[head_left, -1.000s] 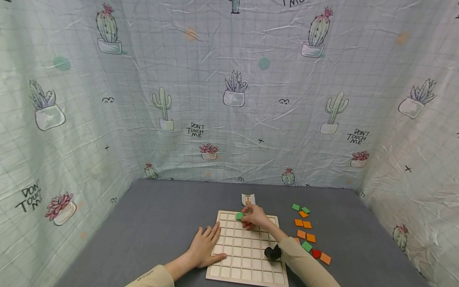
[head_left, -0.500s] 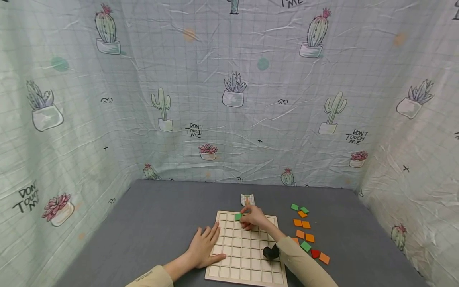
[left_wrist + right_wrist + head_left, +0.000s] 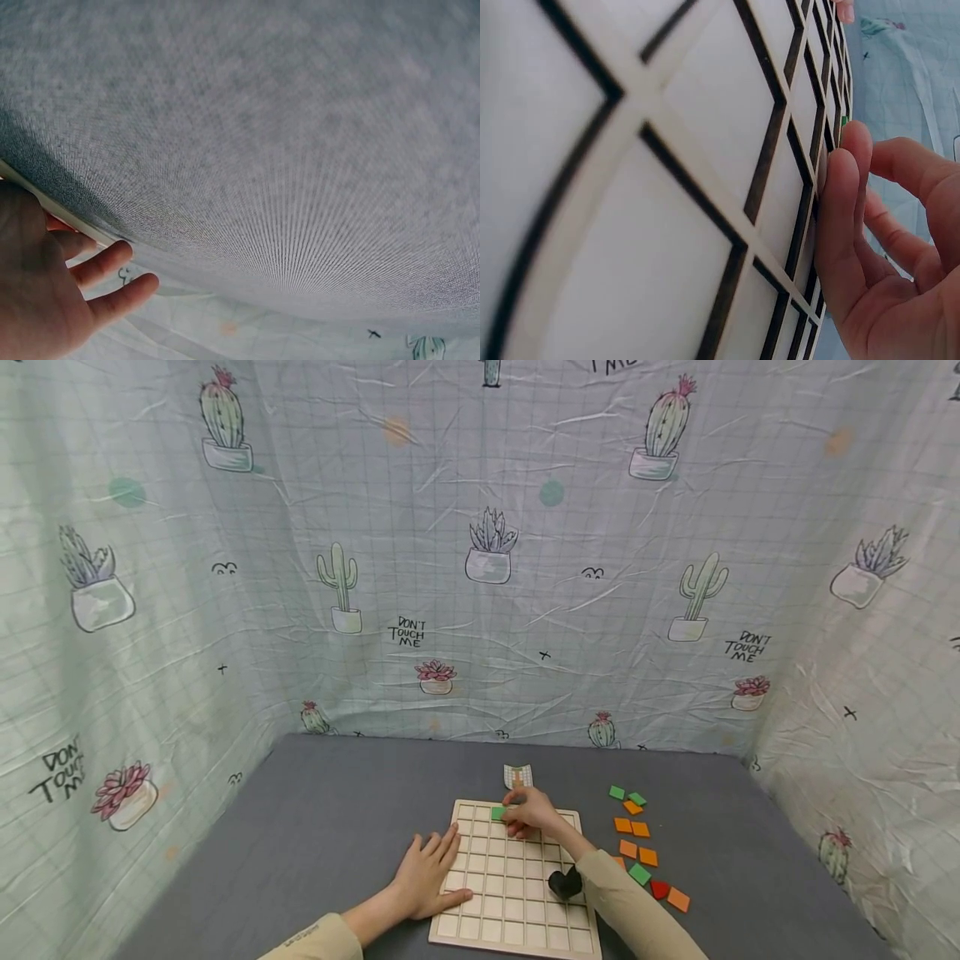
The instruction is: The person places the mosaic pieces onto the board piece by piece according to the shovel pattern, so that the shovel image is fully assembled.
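Note:
In the head view a wooden grid board (image 3: 495,864) lies on the dark grey table. My left hand (image 3: 427,872) rests spread on the board's left edge, fingertips on the rim and thumb over a near cell; the left wrist view catches its fingers (image 3: 120,281) too. Over the far row, my right hand (image 3: 531,812) pinches a green square tile (image 3: 498,813) by its right side. The tile lies flat within a far-row cell. From the right wrist, thumb and fingers (image 3: 840,202) meet low over the grid, with just a green sliver of tile (image 3: 845,120) showing past them.
A small printed card (image 3: 517,775) lies behind the board. Right of it are scattered orange tiles (image 3: 648,857), several green tiles (image 3: 640,874) and a red piece (image 3: 659,890). The black wrist camera (image 3: 565,883) hangs over the board. A cactus-print curtain (image 3: 480,652) surrounds the table.
The green tile has gone from slightly raised and tilted to flat in its cell, the right hand dipping with it. The left hand stays in place.

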A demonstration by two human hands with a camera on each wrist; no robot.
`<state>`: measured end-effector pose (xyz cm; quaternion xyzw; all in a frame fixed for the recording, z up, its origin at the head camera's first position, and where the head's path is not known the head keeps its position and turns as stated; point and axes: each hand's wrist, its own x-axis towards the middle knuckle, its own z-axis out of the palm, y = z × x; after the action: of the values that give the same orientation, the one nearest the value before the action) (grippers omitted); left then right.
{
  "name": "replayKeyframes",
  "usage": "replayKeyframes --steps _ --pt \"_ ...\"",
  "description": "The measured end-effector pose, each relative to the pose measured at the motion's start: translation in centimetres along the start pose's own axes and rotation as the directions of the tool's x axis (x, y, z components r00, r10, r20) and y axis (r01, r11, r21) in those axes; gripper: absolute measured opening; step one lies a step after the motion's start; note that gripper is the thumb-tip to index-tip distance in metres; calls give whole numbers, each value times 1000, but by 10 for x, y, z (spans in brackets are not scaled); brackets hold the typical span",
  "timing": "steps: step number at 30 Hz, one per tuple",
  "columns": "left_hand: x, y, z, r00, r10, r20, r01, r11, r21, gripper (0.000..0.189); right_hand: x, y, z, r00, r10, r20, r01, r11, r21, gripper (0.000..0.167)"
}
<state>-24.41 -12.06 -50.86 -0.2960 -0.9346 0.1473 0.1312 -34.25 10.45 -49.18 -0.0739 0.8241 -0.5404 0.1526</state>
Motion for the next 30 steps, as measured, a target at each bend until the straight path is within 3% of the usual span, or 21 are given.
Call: replayKeyframes --steps 12,30 --pt "1 -1 -2 1000 3 19 -3 1000 10 86 4 -3 1 999 46 -4 -46 998 -35 22" --pt "0 2 -1 1000 -4 21 4 1000 1 86 3 1 -3 999 26 30 -26 1000 -7 23"
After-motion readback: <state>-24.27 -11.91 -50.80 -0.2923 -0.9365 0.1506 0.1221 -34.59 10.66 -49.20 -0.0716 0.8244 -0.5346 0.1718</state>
